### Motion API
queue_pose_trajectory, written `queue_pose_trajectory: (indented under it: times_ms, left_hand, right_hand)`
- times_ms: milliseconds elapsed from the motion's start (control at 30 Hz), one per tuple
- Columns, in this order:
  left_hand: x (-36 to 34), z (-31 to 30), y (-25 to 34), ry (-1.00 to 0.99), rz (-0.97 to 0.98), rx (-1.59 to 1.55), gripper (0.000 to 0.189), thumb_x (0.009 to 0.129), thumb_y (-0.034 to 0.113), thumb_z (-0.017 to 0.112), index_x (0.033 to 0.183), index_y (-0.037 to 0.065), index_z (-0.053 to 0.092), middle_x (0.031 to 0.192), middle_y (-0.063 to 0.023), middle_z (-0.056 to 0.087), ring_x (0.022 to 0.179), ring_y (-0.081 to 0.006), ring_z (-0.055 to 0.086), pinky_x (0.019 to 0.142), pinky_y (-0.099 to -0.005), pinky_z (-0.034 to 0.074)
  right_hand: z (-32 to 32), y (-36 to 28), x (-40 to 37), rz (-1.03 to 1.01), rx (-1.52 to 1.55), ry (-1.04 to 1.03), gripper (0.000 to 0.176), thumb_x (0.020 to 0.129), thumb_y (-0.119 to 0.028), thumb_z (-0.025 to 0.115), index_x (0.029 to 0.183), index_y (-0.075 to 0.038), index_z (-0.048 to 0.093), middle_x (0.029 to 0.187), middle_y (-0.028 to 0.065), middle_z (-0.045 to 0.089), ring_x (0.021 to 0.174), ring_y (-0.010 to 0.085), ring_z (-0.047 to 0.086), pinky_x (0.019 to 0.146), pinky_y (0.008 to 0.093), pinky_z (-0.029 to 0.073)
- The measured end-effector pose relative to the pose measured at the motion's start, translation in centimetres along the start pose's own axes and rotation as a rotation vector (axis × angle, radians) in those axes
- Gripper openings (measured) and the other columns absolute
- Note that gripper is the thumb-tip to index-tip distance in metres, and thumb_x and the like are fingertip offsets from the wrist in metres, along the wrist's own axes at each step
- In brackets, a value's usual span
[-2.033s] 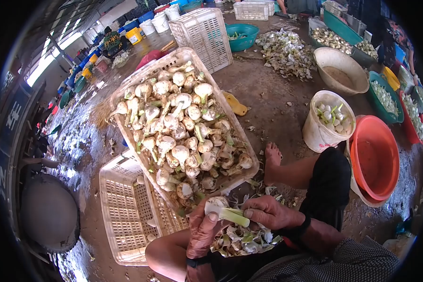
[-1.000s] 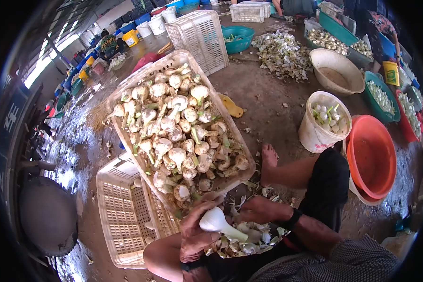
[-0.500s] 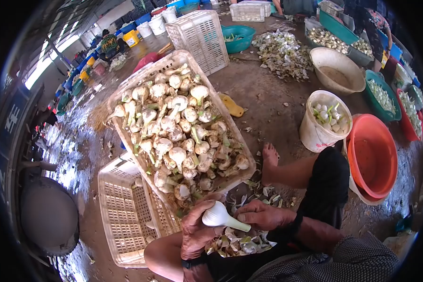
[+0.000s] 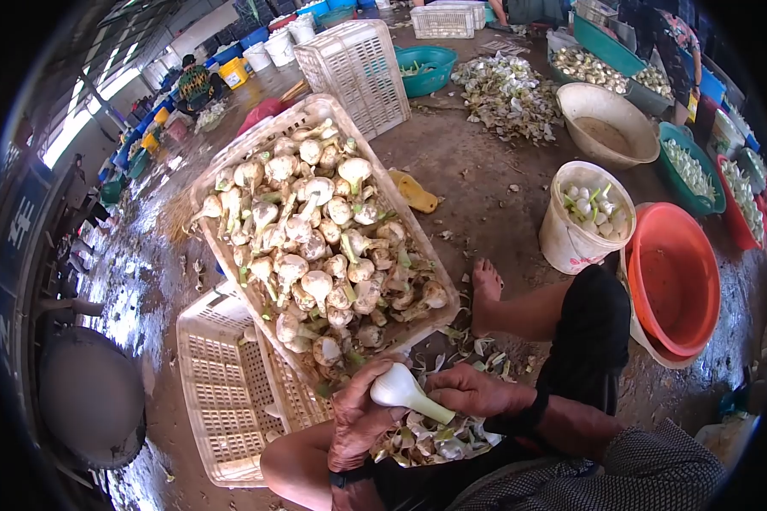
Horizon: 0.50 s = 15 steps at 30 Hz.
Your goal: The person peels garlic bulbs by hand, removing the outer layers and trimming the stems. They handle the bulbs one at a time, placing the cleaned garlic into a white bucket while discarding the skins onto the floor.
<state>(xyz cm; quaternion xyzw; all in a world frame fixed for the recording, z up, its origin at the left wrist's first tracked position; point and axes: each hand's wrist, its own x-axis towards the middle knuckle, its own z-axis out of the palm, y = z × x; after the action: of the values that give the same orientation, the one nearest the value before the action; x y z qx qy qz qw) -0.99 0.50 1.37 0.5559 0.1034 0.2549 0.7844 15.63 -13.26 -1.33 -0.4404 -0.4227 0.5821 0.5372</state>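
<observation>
A smooth white garlic bulb [image 4: 394, 387] with a thick pale stem lies in my left hand [image 4: 356, 422], whose fingers wrap round its side. My right hand [image 4: 477, 391] is closed at the bulb's stem side, thumb and fingers pressed together against it; the fingertips are partly hidden. Below both hands, a heap of garlic skins [image 4: 430, 440] rests between my legs. Just beyond them, a tilted plastic crate [image 4: 441, 322] is piled with unpeeled, soil-stained garlic bulbs [image 4: 315, 243].
An overturned-looking crate [image 4: 222, 383] lies at left under the full one. A white bucket [image 4: 562, 234] of peeled garlic and red basins [image 4: 675, 281] stand at right. Farther off are a skin pile [image 4: 507, 98], a beige basin [image 4: 609, 128], a yellow slipper [image 4: 414, 192] and other people.
The view has shifted slightly, so the surroundings sit a little further left. Both hands keep their hold around the garlic bulb, which has barely moved.
</observation>
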Motion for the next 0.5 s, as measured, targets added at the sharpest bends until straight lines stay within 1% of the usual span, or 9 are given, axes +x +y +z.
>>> queue_pose_trajectory:
  times_ms: [67,133,167,200,267,300,367,433,500]
  left_hand:
    - [0.0,0.4,0.0,-0.013,-0.025,-0.05,0.061,0.074,0.0,0.077,0.13,0.005,0.054,0.13,-0.018,0.055,0.12,-0.0283,0.055,0.101,-0.0433,0.047]
    - [-0.1,0.7,-0.2,-0.018,-0.076,-0.032,0.064,0.075,0.013,0.078,0.132,0.002,0.051,0.13,-0.0193,0.055,0.119,-0.032,0.056,0.1,-0.0457,0.048]
    - [0.0,0.7,-0.1,-0.018,-0.077,-0.031,0.064,0.075,0.013,0.078,0.132,0.002,0.051,0.13,-0.0193,0.055,0.119,-0.032,0.056,0.1,-0.0457,0.048]
    - [0.0,0.7,-0.1,0.007,-0.137,-0.128,0.066,0.076,0.019,0.079,0.132,0.001,0.05,0.129,-0.0194,0.056,0.119,-0.0325,0.056,0.1,-0.0464,0.048]
    - [0.2,0.9,0.1,0.03,-0.196,-0.223,0.069,0.077,0.025,0.079,0.133,0.0,0.048,0.127,-0.0195,0.056,0.118,-0.033,0.056,0.1,-0.0471,0.048]
    - [0.3,1.1,0.4,0.032,-0.234,-0.244,0.071,0.078,0.03,0.078,0.133,-0.001,0.046,0.127,-0.02,0.057,0.118,-0.0332,0.056,0.1,-0.0478,0.047]
    - [0.2,1.1,0.2,0.035,-0.273,-0.265,0.073,0.079,0.035,0.077,0.133,-0.001,0.045,0.126,-0.0205,0.057,0.118,-0.0335,0.056,0.101,-0.0484,0.046]
    - [-0.2,0.8,-1.1,0.191,-0.304,-0.307,0.076,0.078,0.044,0.076,0.131,-0.002,0.046,0.124,-0.0215,0.058,0.116,-0.034,0.058,0.101,-0.0496,0.046]
    - [-0.1,0.9,-1.8,0.193,-0.274,-0.298,0.077,0.08,0.046,0.074,0.132,-0.003,0.045,0.122,-0.0215,0.059,0.115,-0.0332,0.059,0.101,-0.0479,0.046]
  right_hand:
    - [0.3,0.7,0.2,-0.044,-0.095,0.015,0.023,0.1,-0.021,0.049,0.102,-0.001,0.06,0.072,0.0011,0.06,0.057,0.0074,0.056,0.054,0.0235,0.047]
    - [0.4,1.0,0.5,-0.223,-0.278,0.071,0.019,0.098,-0.018,0.049,0.099,-0.001,0.058,0.072,0.0024,0.06,0.061,0.0094,0.06,0.056,0.0271,0.049]
    - [0.4,0.8,0.2,-0.124,-0.292,0.089,0.015,0.095,-0.014,0.052,0.098,-0.001,0.058,0.073,0.0084,0.062,0.065,0.0187,0.065,0.059,0.0332,0.051]
    - [0.3,0.5,0.3,-0.123,-0.292,0.087,0.015,0.095,-0.014,0.052,0.098,-0.001,0.058,0.073,0.0084,0.062,0.065,0.0187,0.065,0.059,0.0332,0.051]
    - [0.1,0.2,0.6,-0.216,-0.488,0.126,0.014,0.092,-0.012,0.055,0.1,0.0,0.058,0.076,0.016,0.063,0.07,0.0317,0.067,0.062,0.0405,0.051]
    - [0.1,0.3,0.6,-0.218,-0.489,0.128,0.014,0.092,-0.012,0.055,0.1,0.0,0.058,0.076,0.016,0.063,0.07,0.0317,0.067,0.062,0.0405,0.051]
    - [0.3,0.8,0.4,-0.214,-0.614,0.048,0.017,0.088,-0.01,0.058,0.102,0.0,0.058,0.079,0.0215,0.063,0.073,0.0402,0.065,0.065,0.0448,0.051]
    - [1.0,1.4,0.1,-0.216,-0.608,0.038,0.016,0.088,-0.009,0.059,0.101,0.0,0.058,0.078,0.0213,0.063,0.073,0.0407,0.065,0.065,0.0458,0.051]
    - [1.6,2.0,-0.1,-0.214,-0.589,0.021,0.016,0.088,-0.014,0.06,0.095,0.0,0.061,0.076,0.0209,0.063,0.071,0.0411,0.064,0.064,0.0469,0.05]
